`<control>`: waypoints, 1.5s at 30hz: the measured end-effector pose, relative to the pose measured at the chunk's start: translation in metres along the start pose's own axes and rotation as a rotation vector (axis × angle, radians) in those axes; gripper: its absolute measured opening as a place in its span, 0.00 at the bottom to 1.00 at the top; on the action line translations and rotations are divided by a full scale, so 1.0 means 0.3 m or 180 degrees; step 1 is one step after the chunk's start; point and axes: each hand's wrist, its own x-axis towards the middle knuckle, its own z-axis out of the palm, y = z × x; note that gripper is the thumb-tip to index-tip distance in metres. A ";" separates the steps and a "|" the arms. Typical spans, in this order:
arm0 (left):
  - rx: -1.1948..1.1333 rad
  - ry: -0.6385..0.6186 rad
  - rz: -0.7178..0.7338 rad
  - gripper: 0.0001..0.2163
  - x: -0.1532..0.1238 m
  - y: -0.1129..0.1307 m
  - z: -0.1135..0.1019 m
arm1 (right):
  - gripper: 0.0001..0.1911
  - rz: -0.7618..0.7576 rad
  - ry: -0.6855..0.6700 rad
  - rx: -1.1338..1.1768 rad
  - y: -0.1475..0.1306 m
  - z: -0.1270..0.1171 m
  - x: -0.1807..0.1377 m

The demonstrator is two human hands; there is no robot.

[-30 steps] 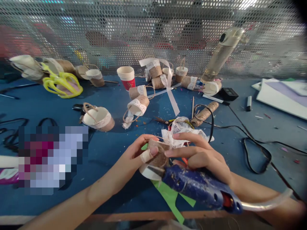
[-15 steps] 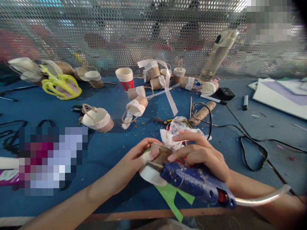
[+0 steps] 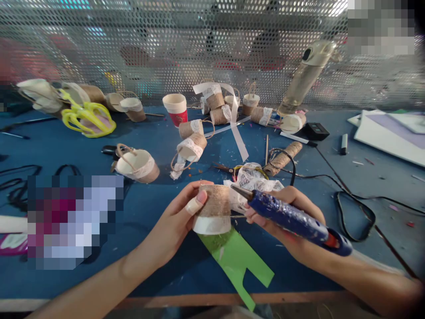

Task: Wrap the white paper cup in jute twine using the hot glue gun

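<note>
My left hand [image 3: 181, 212] is closed around a paper cup [image 3: 215, 201] wrapped in brown twine. The cup stands mouth down, and a white band near its rim is bare of twine. In my right hand [image 3: 300, 203] is a blue glue gun [image 3: 288, 219], its metal nozzle pointing left near the cup's top. A strand of twine [image 3: 237, 216] runs from the cup's side to my right fingers. Beneath the cup lies a green cut sheet [image 3: 241, 254]. White lace [image 3: 257, 177] is bunched just behind my right hand.
A twine roll [image 3: 284, 158], scissors [image 3: 227, 169] and black cord [image 3: 338, 208] lie beyond my hands. Several twine-and-lace baskets, including one at left [image 3: 139, 166], cover the table. Red cups [image 3: 175, 113] and a bottle [image 3: 303, 79] stand near the perforated metal screen [image 3: 149, 53].
The glue gun has moved up and right, off the cup's side. The cup has been turned more upright, and a twine strand now stretches between it and my right hand.
</note>
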 end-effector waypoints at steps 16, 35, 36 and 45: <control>-0.0280 0.0012 0.0324 0.14 -0.011 -0.007 -0.001 | 0.10 0.0772 0.0109 0.0252 -0.032 0.031 0.051; -0.0294 -0.0371 0.0629 0.16 -0.033 -0.033 -0.007 | 0.09 0.1479 0.0079 0.0717 -0.006 0.053 0.037; -0.0278 -0.0373 0.0630 0.16 -0.033 -0.034 -0.007 | 0.09 0.1474 0.0078 0.0731 -0.006 0.053 0.037; -0.0291 -0.0538 0.0740 0.14 -0.035 -0.036 -0.003 | 0.09 0.1431 0.0165 0.0625 -0.011 0.062 0.036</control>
